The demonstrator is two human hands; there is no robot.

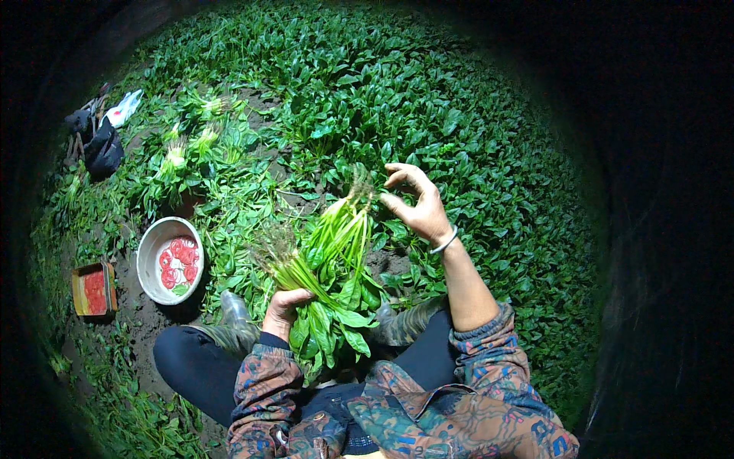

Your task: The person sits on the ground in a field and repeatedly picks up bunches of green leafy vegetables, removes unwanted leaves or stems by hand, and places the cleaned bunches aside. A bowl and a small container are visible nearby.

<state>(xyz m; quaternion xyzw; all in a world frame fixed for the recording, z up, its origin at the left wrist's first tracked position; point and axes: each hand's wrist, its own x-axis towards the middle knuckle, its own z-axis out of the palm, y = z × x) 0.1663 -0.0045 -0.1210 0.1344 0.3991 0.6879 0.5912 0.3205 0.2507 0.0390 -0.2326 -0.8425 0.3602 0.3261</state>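
Note:
A bunch of leafy greens with roots, likely spinach (298, 275), is gripped at its stems in my left hand (287, 307), roots pointing up and leaves hanging down. Just beyond it another rooted bunch (344, 224) stands with roots upward in front of me; what bears it is hidden. My right hand (418, 203), with a bracelet (444, 240) at the wrist, is raised at the right of those roots. Its thumb and fingers are apart and curved, with nothing plainly between them.
At the left are a pale bowl (145, 246) with red and white bands, an open box (110, 314) with red contents, a dark bag (104, 150) and a plastic bag (123, 109). Cut bunches (176, 155) lie ahead on the ground. Growing greens (459, 120) spread ahead and right; my boots (235, 315) are nearby.

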